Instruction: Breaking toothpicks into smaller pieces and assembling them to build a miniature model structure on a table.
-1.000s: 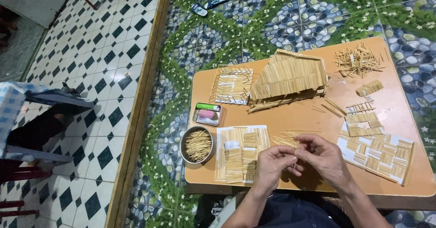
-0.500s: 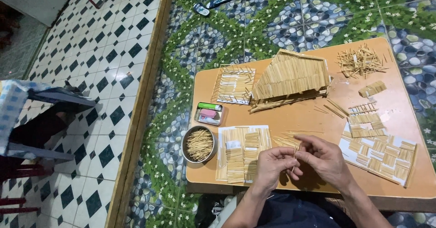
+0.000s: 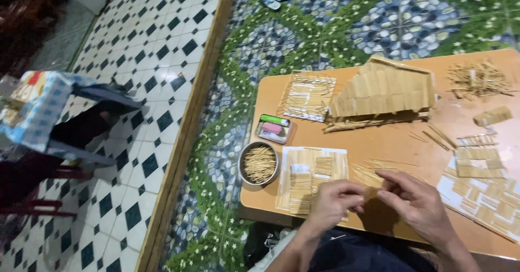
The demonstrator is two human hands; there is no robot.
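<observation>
My left hand (image 3: 335, 202) and my right hand (image 3: 418, 206) meet over the near edge of a low wooden table (image 3: 401, 142), fingertips pinched together on thin wooden sticks (image 3: 370, 173) that lie fanned out just beyond them. A white sheet with rows of glued sticks (image 3: 311, 175) lies under and beside my left hand. A small model house roof of sticks (image 3: 383, 93) stands at the table's middle. Another sheet of stick panels (image 3: 482, 188) lies to the right of my right hand.
A round metal bowl of sticks (image 3: 259, 164) and a small tray with a green and a pink item (image 3: 274, 128) sit at the table's left. A loose stick pile (image 3: 479, 80) lies far right. A chair with a patterned cloth (image 3: 49, 115) stands on the checkered floor.
The view has swung slightly, so the table sits further right and lower. My hands stay together at the near edge with only small finger movement.
</observation>
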